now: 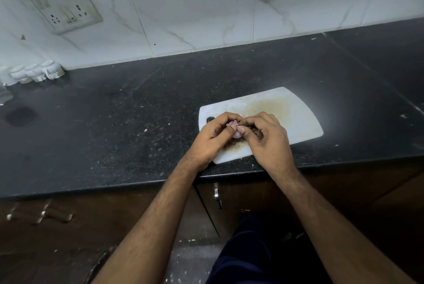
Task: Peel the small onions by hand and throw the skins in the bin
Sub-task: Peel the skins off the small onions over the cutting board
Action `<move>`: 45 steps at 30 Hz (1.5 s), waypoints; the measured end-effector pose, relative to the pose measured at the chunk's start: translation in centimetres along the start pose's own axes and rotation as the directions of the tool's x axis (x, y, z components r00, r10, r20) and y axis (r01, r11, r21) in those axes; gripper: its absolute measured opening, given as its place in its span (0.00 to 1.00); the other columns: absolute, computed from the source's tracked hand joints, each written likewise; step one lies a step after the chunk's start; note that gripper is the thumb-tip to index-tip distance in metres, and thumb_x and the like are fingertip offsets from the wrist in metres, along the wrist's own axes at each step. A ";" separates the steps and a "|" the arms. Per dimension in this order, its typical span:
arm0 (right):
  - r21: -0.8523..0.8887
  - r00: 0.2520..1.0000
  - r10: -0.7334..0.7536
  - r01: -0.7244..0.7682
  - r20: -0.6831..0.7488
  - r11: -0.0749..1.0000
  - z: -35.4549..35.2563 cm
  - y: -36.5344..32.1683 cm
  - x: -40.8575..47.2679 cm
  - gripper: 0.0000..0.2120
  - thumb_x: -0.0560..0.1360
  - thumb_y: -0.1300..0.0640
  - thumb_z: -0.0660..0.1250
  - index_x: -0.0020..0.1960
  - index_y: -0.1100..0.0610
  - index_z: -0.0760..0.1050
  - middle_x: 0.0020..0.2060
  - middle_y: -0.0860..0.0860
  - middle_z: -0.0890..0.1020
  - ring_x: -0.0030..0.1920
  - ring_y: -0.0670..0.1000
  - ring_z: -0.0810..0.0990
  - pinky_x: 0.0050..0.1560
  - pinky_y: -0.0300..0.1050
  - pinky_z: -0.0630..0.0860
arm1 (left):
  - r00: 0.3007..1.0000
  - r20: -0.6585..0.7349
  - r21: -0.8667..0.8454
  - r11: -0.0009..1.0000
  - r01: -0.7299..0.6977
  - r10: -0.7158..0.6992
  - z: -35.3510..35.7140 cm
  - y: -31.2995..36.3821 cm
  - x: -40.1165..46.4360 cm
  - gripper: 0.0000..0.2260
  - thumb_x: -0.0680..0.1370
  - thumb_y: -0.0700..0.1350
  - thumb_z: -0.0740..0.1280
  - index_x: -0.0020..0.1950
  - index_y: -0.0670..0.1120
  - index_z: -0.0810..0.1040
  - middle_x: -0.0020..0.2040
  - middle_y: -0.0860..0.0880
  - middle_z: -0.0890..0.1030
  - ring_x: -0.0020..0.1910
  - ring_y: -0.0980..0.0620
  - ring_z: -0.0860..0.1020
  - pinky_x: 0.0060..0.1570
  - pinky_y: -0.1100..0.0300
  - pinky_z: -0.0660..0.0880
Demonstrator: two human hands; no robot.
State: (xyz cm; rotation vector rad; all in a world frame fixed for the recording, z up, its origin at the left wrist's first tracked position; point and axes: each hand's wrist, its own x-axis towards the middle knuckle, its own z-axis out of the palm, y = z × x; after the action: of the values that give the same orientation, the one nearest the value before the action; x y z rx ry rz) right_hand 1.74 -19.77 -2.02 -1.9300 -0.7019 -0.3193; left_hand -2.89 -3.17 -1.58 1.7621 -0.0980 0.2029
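Together, the left hand (210, 135) steadies the small onion (237, 133) while the right hand (267, 138), at 3 o'clock, pinches its skin (231, 124) over the cutting board (300, 113).

Dim cool light, blurred bowed edges

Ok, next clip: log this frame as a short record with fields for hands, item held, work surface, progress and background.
hands: left hand and right hand both pinch one onion above the board
item held: small pinkish-purple onion, a flap of skin lifted at its top
work surface: white stained plastic cutting board on black speckled stone counter
progress: peeling under way; no bin in view
background: white wall socket panel, small white jars
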 end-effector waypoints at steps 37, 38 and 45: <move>-0.049 0.993 0.070 -0.075 -0.092 0.996 0.1 0.8 0.3 0.07 0.83 0.55 0.63 0.51 0.55 0.80 0.44 0.45 0.80 0.47 0.49 0.79 0.46 0.42 0.75 | 0.995 -0.030 -0.312 0.946 0.085 -0.099 -0.2 -0.2 0.3 0.14 0.89 0.42 0.54 0.67 0.37 0.75 0.45 0.45 0.82 0.37 0.53 0.78 0.31 0.64 0.73; -0.050 0.990 0.106 -0.111 -0.097 0.993 0.1 0.8 0.4 0.07 0.83 0.54 0.65 0.51 0.55 0.80 0.43 0.45 0.81 0.46 0.49 0.80 0.46 0.44 0.77 | 0.995 -0.037 -0.301 0.950 0.082 -0.097 -0.1 -0.1 0.3 0.14 0.89 0.43 0.54 0.67 0.38 0.75 0.44 0.46 0.82 0.37 0.53 0.78 0.31 0.64 0.73; 0.085 0.989 0.114 -0.106 -0.095 0.991 -0.2 -0.2 0.1 0.10 0.79 0.48 0.70 0.56 0.52 0.75 0.45 0.43 0.81 0.45 0.43 0.79 0.45 0.37 0.78 | 0.994 -0.051 -0.271 0.959 0.084 -0.101 0.0 -0.3 0.4 0.15 0.89 0.44 0.54 0.66 0.36 0.74 0.44 0.46 0.83 0.36 0.52 0.79 0.29 0.63 0.73</move>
State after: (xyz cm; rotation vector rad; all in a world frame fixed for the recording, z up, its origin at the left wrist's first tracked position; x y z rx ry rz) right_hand 1.76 -19.88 -1.75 -1.8556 -0.5327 -0.3113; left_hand -2.48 -3.13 -1.79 1.4843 0.0042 0.1697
